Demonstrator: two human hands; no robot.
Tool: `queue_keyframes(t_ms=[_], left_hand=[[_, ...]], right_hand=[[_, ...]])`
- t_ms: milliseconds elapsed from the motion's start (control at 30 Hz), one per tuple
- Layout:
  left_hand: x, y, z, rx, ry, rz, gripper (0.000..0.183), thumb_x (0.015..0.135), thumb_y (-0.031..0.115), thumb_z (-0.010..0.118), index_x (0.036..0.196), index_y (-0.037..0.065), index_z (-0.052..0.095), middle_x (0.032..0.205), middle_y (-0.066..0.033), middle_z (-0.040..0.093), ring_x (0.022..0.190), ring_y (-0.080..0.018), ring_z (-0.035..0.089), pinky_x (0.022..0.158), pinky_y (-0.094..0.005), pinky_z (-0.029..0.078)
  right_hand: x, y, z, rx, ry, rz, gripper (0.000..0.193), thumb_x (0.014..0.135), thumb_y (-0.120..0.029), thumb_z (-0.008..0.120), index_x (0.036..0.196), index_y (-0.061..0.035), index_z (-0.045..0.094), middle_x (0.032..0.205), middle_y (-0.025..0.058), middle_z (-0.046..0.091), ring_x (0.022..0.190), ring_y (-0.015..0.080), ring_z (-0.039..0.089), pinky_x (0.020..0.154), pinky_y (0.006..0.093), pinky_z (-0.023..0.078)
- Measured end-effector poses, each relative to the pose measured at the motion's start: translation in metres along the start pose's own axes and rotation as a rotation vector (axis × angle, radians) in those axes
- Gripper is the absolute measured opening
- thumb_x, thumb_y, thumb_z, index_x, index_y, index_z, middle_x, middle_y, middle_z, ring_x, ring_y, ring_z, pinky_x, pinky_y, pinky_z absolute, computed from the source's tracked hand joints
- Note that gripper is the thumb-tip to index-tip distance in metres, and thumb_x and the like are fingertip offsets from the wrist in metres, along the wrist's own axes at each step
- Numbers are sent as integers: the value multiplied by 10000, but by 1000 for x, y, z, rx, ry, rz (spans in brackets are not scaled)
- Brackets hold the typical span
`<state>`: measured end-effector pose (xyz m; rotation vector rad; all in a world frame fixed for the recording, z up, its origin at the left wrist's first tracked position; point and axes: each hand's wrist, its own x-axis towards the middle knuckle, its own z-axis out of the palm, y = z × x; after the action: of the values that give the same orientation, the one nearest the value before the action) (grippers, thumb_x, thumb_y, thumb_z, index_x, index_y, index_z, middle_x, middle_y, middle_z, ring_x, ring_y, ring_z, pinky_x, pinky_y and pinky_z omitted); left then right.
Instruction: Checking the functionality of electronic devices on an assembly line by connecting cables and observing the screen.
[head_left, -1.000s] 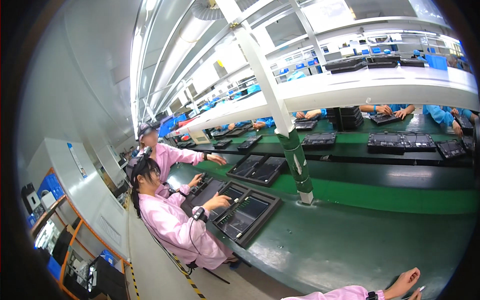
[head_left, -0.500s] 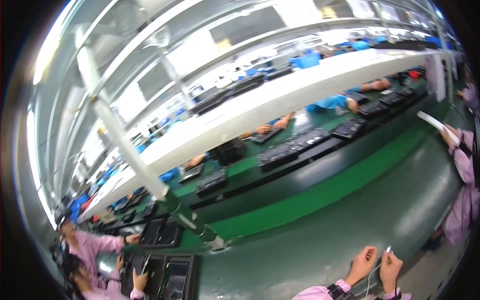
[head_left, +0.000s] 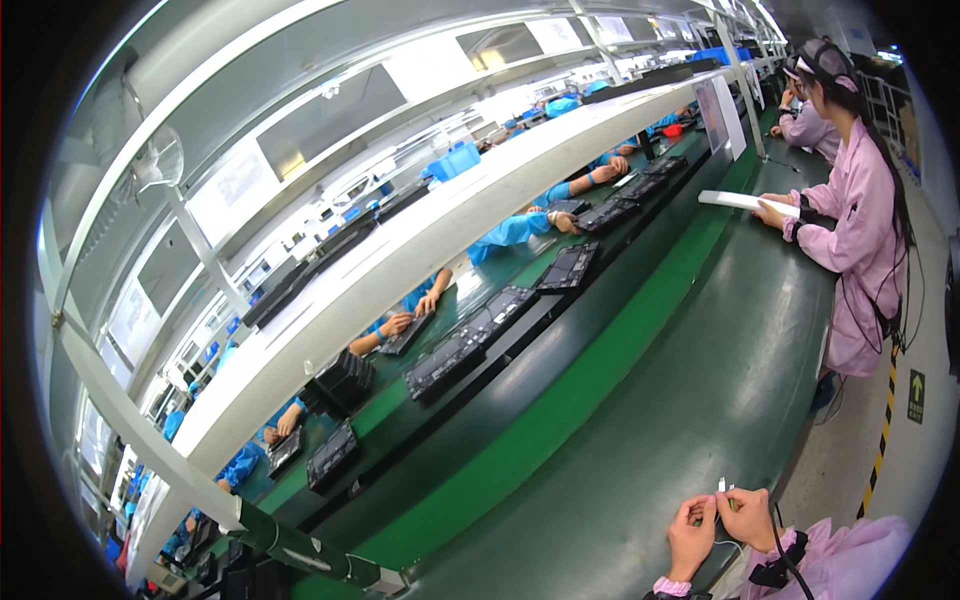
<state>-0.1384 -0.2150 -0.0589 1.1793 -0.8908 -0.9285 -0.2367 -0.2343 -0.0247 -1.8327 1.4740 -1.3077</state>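
At the lower right my two hands are close together over the green bench top. A thin white cable loops down between them. Its small pale plug points up between the fingertips. My right hand is closed in a pinch around the cable by the plug. My left hand is also closed, thumb and fingers meeting at the cable just beside the right fingertips. Exactly which fingers press on the plug is too small to make out. Black bands circle both wrists.
Beyond a bright green strip runs a line of black trays with blue-sleeved workers' hands. A white shelf on metal posts hangs above. To the right a co-worker in pink holds a flat white object.
My view has swung to the right, bringing the pink-clad co-worker fully in and the left co-workers out. My hands have come closer together at the plug.
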Motion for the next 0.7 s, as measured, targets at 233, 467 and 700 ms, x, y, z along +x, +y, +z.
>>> queue_keyframes(t_ms=[233,467,700], left_hand=[[-3,9,-2,14,-4,-27,155,826,87,631,892,-41,577,818,-78,636,739,-90,595,680,-205,480],[0,9,-7,-44,-1,17,122,824,64,620,878,-34,571,798,-66,627,710,-79,584,640,-196,472],[4,13,-13,-47,14,34,119,822,54,620,869,-37,560,755,-48,610,655,-55,557,595,-175,456]], right_hand=[[-3,1,3,-49,65,-21,190,750,-137,654,620,-4,618,416,130,447,329,166,481,347,291,332],[-9,-2,6,-21,65,8,211,803,-139,622,675,26,594,415,108,448,349,75,400,342,281,289],[-10,-9,7,10,86,34,281,820,-163,602,630,31,529,430,137,410,363,97,383,353,297,291]])
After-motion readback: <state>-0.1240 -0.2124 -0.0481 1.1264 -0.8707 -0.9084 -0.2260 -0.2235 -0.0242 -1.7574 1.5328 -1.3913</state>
